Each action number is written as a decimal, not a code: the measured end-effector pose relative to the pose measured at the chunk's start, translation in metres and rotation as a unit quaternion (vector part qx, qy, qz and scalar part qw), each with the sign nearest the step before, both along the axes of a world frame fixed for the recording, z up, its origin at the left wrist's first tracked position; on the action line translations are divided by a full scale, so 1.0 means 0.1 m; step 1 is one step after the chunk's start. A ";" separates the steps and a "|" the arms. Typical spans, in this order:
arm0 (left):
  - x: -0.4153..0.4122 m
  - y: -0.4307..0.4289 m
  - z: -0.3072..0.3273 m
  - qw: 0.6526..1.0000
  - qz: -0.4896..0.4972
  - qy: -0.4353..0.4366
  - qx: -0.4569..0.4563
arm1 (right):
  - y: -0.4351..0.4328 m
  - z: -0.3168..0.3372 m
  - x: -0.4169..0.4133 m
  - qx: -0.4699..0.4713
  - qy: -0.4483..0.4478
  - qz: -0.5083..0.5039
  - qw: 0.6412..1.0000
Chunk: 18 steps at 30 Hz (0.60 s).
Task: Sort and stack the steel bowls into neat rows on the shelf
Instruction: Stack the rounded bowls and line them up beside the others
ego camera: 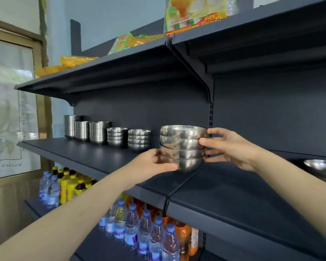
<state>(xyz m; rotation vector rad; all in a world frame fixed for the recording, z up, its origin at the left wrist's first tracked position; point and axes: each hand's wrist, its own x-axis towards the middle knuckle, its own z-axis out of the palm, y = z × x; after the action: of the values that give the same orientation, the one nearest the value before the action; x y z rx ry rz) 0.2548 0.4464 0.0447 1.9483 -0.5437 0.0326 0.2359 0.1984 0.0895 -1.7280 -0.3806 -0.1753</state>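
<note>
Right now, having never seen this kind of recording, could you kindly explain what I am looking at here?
There is no machine: a person wears a camera on the head, looking forward and down at their own bare hands. The left hand and right hand hold a stack of four nested steel bowls between them at the dark shelf. Further left on that shelf stand two stacks of smaller bowls and stacked steel cups. Another steel bowl sits at the right edge. Bottled drinks fill the shelves below.

head view | from person's head, facing forward, slightly left | close to dark shelf (94, 157) | single view
</note>
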 end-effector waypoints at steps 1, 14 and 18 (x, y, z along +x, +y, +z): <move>0.12 0.05 0.01 1.000 -0.004 -0.003 0.004 | 0.05 0.00 0.10 0.004 0.002 -0.005 1.000; 1.56 0.54 -0.19 0.990 -0.106 0.019 0.090 | 0.63 -0.29 1.06 0.016 0.040 -0.101 0.994; 2.07 0.63 -0.25 0.981 -0.156 0.019 0.110 | 0.77 -0.40 1.36 0.033 0.055 -0.143 0.988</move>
<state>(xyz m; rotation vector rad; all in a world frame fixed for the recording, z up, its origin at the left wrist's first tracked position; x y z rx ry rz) 0.4619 0.5095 0.0197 2.0493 -0.8511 -0.2735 0.3720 0.2758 0.0496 -1.7130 -0.0436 -0.2949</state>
